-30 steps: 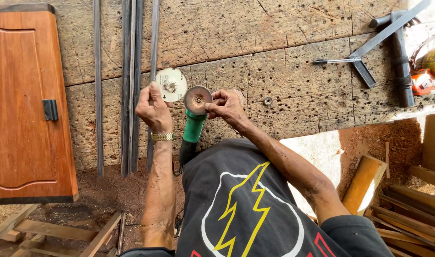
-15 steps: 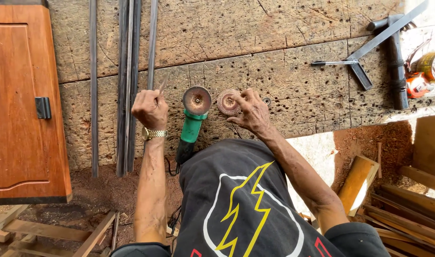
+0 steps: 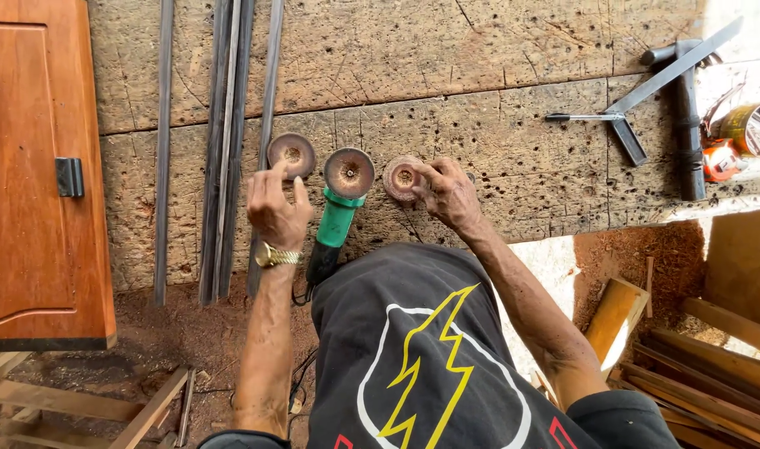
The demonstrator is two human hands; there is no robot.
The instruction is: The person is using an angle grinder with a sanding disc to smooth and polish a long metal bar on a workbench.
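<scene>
Spanning the frame, worn wooden workbench (image 3: 496,50) is carrying a wooden door (image 3: 31,166) at left and steel bars (image 3: 226,125) beside it. Green angle grinder (image 3: 340,208) is lying mid-bench, head facing up. Left hand (image 3: 276,208) is fingering a rusty disc (image 3: 291,154), fingers loosely spread. Right hand (image 3: 448,193) is pinching a second disc (image 3: 400,178) right of the grinder.

Pitted wooden bench (image 3: 521,66): green grinder (image 3: 336,220), discs (image 3: 291,154), steel rods (image 3: 226,125).

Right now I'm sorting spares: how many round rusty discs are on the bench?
3. One disc by the left hand, one on the green grinder in the middle, one under the right hand fingertips. Others may be hidden.
</scene>
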